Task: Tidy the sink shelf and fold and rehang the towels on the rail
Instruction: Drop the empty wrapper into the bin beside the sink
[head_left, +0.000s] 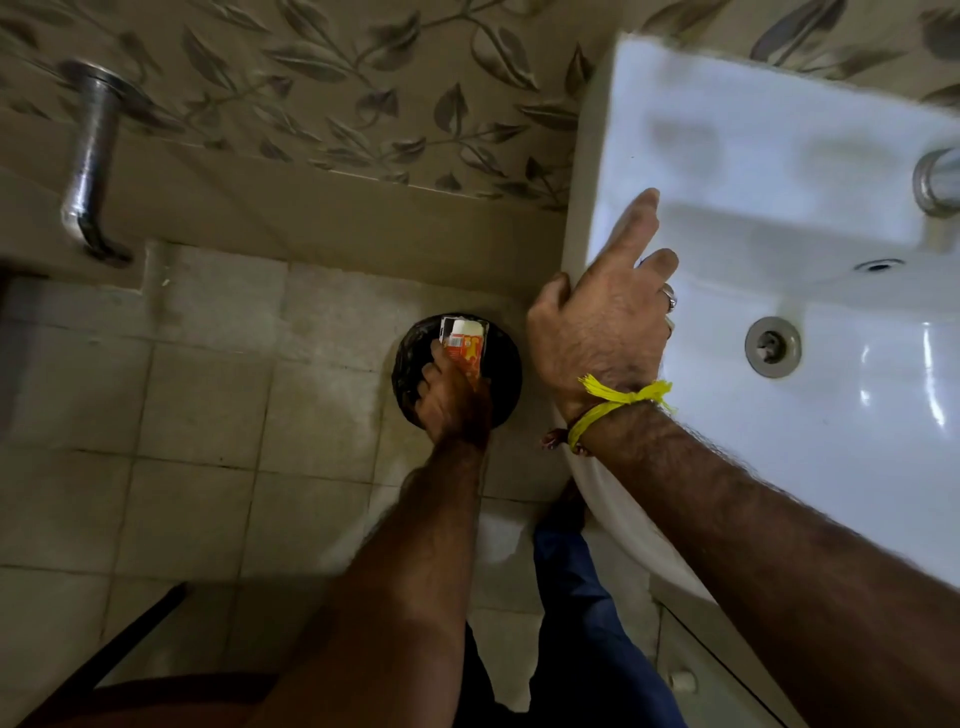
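Observation:
My left hand (453, 400) reaches down toward the floor and grips a small orange and white carton (464, 344). The carton hangs over the mouth of a round black bin (503, 364) that stands on the tiled floor beside the sink. My right hand (605, 312) rests with spread fingers on the left rim of the white sink (769, 208) and holds nothing. It wears a ring, and a yellow thread is tied round the wrist. No towel and no rail are in view.
A chrome tap (91, 156) sticks out of the leaf-patterned wall at the upper left, above a low ledge. The sink's drain (772, 346) and part of its faucet (937, 179) show at the right. A blue trouser leg (576, 597) stands below the sink.

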